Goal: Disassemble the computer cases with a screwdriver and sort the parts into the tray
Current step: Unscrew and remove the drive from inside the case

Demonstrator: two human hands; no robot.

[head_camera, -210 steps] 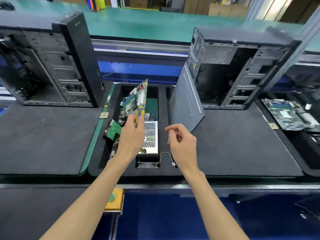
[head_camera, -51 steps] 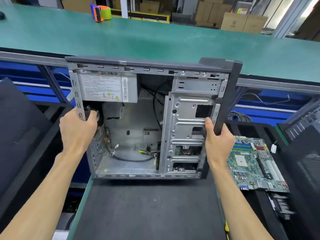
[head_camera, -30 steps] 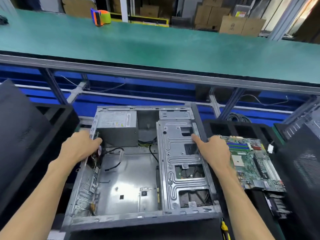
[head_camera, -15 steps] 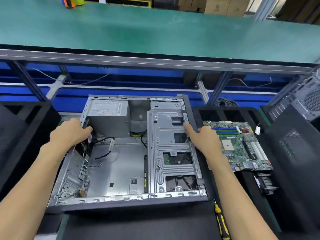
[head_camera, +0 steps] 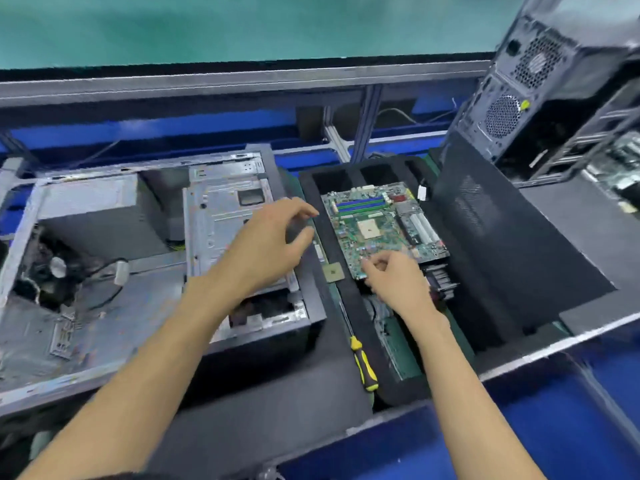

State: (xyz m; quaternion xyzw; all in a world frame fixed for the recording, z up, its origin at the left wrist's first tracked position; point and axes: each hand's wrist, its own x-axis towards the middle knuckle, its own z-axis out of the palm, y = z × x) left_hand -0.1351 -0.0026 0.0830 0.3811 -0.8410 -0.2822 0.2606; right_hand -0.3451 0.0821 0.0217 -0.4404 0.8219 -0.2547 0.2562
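An open grey computer case (head_camera: pixel 104 271) lies on its side on the black mat, with its power supply (head_camera: pixel 100 216) and drive cage (head_camera: pixel 221 220) still inside. My left hand (head_camera: pixel 263 247) hovers over the case's right edge, fingers loosely curled, holding nothing. To the right, a green motherboard (head_camera: pixel 377 226) lies in the black foam tray (head_camera: pixel 349 299). My right hand (head_camera: pixel 398 282) is at the board's near edge with fingers curled; what it pinches is hidden. A yellow-and-black screwdriver (head_camera: pixel 363 365) lies on the mat by the tray's left rim.
A black side panel (head_camera: pixel 485 244) leans in the tray to the right. Another open case (head_camera: pixel 554 91) stands upright at the back right. A green conveyor (head_camera: pixel 242 26) runs along the back. The blue bench edge (head_camera: pixel 519 427) is near me.
Both hands have left the case and moved right. The left now hovers at the case's right edge and the right has reached the motherboard in the tray. The view swung right.
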